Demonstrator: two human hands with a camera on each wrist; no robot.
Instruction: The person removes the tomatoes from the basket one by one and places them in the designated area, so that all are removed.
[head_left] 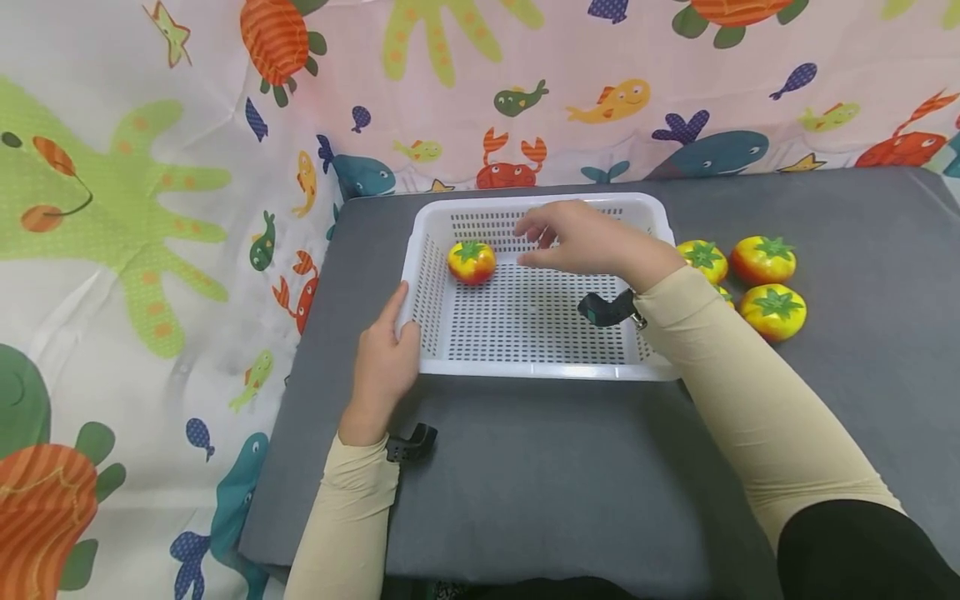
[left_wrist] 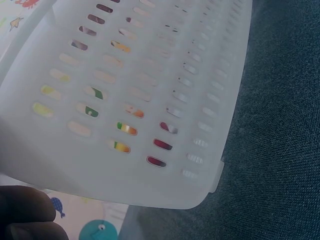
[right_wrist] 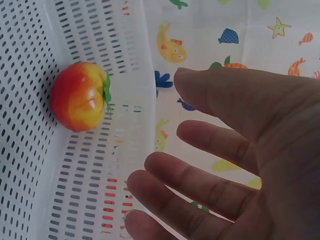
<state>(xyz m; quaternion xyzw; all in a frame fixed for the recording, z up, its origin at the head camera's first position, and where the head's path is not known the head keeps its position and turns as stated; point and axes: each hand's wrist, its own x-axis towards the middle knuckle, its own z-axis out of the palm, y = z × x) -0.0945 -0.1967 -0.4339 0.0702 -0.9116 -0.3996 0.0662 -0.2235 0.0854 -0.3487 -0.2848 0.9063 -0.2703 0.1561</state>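
A white perforated plastic basket [head_left: 525,360] lies on the grey table. One red-and-yellow tomato [head_left: 471,262] with a green leafy top sits inside it, near the left back; the right wrist view shows this tomato [right_wrist: 80,97] against the basket wall. My left hand [head_left: 384,362] holds the basket's left rim near the front corner, thumb at the edge and index finger along the side. Over the basket, right of the tomato, my right hand [head_left: 573,239] hovers with fingers spread and slightly bent. Nothing is between its fingers [right_wrist: 200,190].
Several similar tomatoes [head_left: 772,312] stand together on the table just right of the basket, one partly hidden by the right sleeve. A curtain [head_left: 450,108] printed with sea animals hangs behind and left of the table [head_left: 540,467]. Each wrist wears a dark strapped device.
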